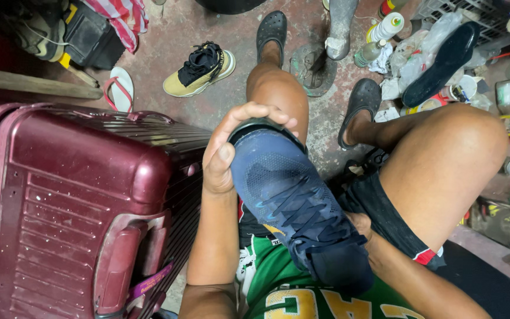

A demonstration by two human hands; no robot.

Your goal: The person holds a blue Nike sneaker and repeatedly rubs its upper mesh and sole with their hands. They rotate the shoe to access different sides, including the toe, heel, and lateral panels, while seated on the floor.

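I see my left hand (229,147) wrapped around the toe of the navy shoe (293,201), fingers closed over its tip, at centre on my lap. My right hand (361,223) is mostly hidden behind the heel; grip unclear. Maroon suitcase (72,195) at 9 o'clock, yellow sneaker (199,71) at 11 on concrete floor (178,29)

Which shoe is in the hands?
The navy blue sneaker, gripped at its toe by the left hand; the yellow-and-black sneaker lies on the floor.

A dark navy mesh sneaker (293,204) with navy laces lies toe-up over the lap, its upper facing the camera, heel end lowest.
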